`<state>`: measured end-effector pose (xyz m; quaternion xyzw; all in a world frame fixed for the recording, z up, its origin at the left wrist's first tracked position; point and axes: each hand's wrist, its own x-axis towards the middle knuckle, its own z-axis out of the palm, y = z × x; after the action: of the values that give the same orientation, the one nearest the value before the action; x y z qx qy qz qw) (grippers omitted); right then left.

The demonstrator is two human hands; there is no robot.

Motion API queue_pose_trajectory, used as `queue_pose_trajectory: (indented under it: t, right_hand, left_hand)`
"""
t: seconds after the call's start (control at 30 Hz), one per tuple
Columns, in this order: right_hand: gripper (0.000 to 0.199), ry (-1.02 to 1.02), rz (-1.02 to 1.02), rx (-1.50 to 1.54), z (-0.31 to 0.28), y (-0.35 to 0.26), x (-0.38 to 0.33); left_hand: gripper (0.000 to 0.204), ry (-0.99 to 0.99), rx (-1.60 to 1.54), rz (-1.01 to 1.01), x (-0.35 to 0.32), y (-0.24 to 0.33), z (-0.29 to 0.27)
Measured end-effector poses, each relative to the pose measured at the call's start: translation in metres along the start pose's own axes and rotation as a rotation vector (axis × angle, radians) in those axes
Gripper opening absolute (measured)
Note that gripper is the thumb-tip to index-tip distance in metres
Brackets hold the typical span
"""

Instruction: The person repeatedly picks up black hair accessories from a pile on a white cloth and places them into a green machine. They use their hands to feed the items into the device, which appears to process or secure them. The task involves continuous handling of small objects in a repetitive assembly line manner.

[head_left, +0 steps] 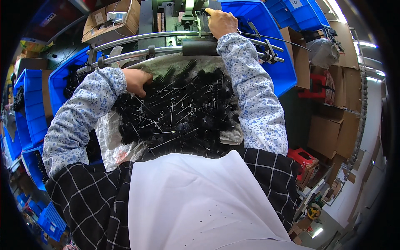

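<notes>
A heap of small black-bristled wire brushes (173, 110) with looped metal ends lies in front of me on pale sheeting (109, 135). My left hand (136, 81) rests at the heap's left edge, thumb and forefinger apart; its other fingers are partly hidden. Farther off, my right hand (223, 23) is closed at the metal machine (183, 25), fingertips pinching what looks like a black wire brush (202, 13). The grip itself is partly hidden by the hand.
Curved metal rails (137, 38) cross between the heap and the machine. Blue bins stand left (35, 108) and right (287, 68). An open cardboard box (111, 21) sits at the far left; more cartons (327, 131) and a red case (303, 160) are at the right.
</notes>
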<state>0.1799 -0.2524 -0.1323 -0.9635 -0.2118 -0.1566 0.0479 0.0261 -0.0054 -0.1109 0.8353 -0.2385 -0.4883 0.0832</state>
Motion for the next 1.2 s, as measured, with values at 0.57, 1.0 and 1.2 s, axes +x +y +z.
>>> queue_pose_trajectory:
  t: [0.57, 1.0, 1.2]
  right_hand:
    - [0.036, -0.011, -0.033, -0.027, -0.006, 0.005, 0.002]
    - [0.024, 0.091, 0.040, 0.097, 0.012, -0.003, -0.012]
    - [0.021, 0.045, 0.034, 0.055, 0.003, -0.033, -0.001]
  left_hand:
    - [0.038, 0.130, 0.037, 0.208, 0.000, 0.005, -0.008]
    - [0.033, 0.632, -0.304, 0.400, -0.061, 0.026, -0.040]
    - [0.036, 0.709, -0.240, 0.449, -0.065, 0.038, -0.049]
